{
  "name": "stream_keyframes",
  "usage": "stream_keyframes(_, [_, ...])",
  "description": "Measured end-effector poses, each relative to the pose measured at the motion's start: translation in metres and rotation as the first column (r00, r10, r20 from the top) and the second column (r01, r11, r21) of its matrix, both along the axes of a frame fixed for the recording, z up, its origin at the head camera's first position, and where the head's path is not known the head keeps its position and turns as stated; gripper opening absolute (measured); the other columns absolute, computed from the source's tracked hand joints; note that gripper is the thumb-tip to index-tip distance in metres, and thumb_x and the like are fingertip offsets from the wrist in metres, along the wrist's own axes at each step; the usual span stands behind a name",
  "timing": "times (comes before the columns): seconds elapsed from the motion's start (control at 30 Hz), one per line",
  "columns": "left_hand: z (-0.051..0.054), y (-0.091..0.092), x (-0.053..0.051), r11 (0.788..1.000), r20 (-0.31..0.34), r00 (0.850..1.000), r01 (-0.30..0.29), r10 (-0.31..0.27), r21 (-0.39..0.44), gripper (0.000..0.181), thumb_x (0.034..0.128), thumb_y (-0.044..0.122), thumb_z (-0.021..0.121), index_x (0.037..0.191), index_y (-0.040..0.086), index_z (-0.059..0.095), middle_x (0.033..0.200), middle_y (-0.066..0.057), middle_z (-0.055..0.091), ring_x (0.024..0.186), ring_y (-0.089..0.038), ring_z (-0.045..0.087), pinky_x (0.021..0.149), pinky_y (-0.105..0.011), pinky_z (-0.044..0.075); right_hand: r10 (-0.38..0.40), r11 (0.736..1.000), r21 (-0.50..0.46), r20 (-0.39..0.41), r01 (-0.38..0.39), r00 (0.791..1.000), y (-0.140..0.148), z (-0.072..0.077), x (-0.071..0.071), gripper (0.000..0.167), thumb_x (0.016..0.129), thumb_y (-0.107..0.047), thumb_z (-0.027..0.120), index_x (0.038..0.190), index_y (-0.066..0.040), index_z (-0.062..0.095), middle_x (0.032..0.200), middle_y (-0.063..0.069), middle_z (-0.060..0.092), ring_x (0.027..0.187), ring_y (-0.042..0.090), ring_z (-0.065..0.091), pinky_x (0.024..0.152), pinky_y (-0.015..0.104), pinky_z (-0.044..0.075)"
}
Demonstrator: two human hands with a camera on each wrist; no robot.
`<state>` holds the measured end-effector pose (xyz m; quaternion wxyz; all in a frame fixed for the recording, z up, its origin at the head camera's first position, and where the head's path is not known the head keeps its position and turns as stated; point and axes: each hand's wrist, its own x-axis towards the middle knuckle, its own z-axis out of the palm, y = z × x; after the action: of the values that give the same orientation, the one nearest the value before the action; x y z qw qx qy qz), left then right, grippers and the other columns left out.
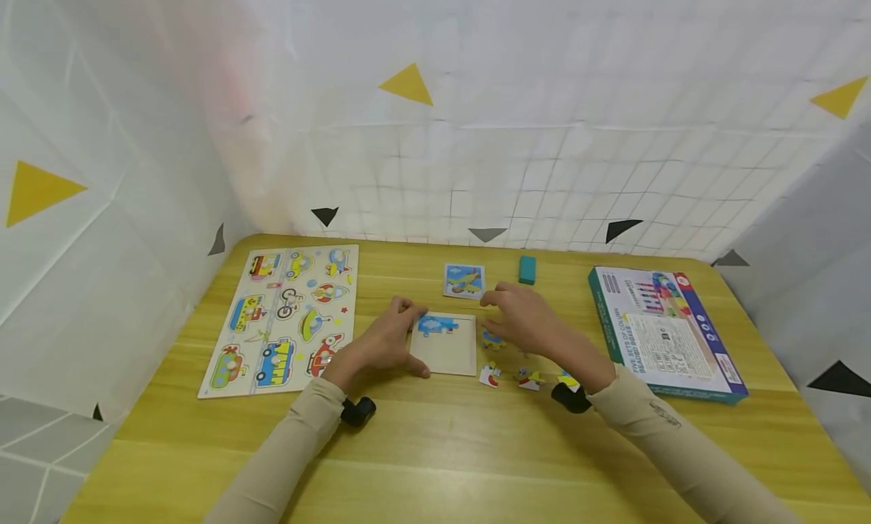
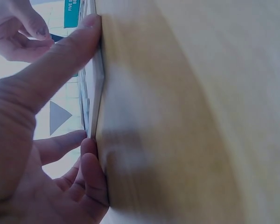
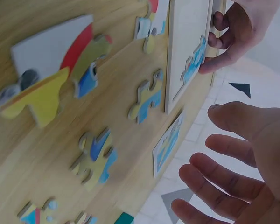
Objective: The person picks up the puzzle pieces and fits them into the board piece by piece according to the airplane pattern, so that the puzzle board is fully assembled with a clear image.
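Observation:
A square wooden puzzle tray [image 1: 444, 356] lies flat on the table, with blue jigsaw pieces [image 1: 434, 325] joined along its far left part. My left hand [image 1: 382, 341] holds the tray's left side, thumb near the front corner and fingers at the far one. My right hand [image 1: 522, 321] hovers just right of the tray, its fingers loosely spread with nothing between them in the right wrist view. Around and below it lie several loose jigsaw pieces, among them a yellow-and-blue piece [image 3: 147, 97] and a white, red and yellow piece [image 3: 49, 51]. A small airplane picture card [image 1: 464, 280] lies behind the tray.
At left lies a wooden vehicle puzzle board [image 1: 304, 273]. A teal block [image 1: 527, 270] sits at the back, and a boxed bead set [image 1: 670, 335] occupies the right side. White sheeting [image 1: 517, 161] rises behind the table [image 1: 422, 456].

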<state>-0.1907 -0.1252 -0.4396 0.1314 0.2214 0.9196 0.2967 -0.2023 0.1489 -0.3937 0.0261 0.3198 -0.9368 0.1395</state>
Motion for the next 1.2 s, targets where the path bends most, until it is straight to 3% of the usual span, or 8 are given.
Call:
stream_keyframes(0.27, [0.0,0.0,0.0,1.0,0.004,1.0,0.001,-0.001,-0.004,0.111,0.0607,0.043,0.097,0.152,0.014,0.041,0.145,-0.013,0.032,0.116,-0.028,0.049,0.102,-0.043,0.042,-0.049,0.999,0.002,-0.036,0.049,0.998,0.015,0.001,0.002,0.032,0.084,-0.018,0.082,0.11,-0.001,0.072,0.1,0.014,0.066,0.084,0.029,0.063,0.071,0.042,0.054])
stream_keyframes(0.6, [-0.001,-0.001,0.0,1.0,0.004,1.0,0.008,-0.008,0.004,0.112,0.0609,0.044,0.096,0.153,0.012,0.041,0.143,-0.012,0.033,0.116,-0.027,0.048,0.102,-0.043,0.042,-0.094,0.995,0.009,0.001,0.094,0.996,0.034,-0.001,0.002,0.033,0.085,-0.018,0.081,0.112,0.0,0.071,0.103,0.015,0.065,0.083,0.029,0.064,0.069,0.042,0.054])
stream_keyframes(0.87, [-0.001,-0.001,0.0,1.0,0.006,1.0,0.005,-0.005,0.0,0.112,0.0616,0.045,0.096,0.153,0.012,0.04,0.144,-0.013,0.032,0.116,-0.027,0.049,0.102,-0.044,0.042,-0.129,0.992,0.011,0.014,0.129,0.992,0.047,-0.005,0.001,0.035,0.084,-0.017,0.082,0.114,0.0,0.071,0.112,0.017,0.066,0.097,0.035,0.065,0.077,0.047,0.054])
stream_keyframes(1.2, [0.0,0.0,0.0,1.0,0.006,1.0,0.004,-0.003,-0.008,0.111,0.0619,0.044,0.096,0.153,0.013,0.04,0.145,-0.012,0.032,0.116,-0.026,0.049,0.101,-0.043,0.042,-0.145,0.989,0.032,0.002,0.145,0.989,0.065,-0.009,0.003,0.036,0.083,-0.013,0.082,0.113,0.003,0.07,0.109,0.019,0.065,0.094,0.033,0.063,0.078,0.047,0.053])
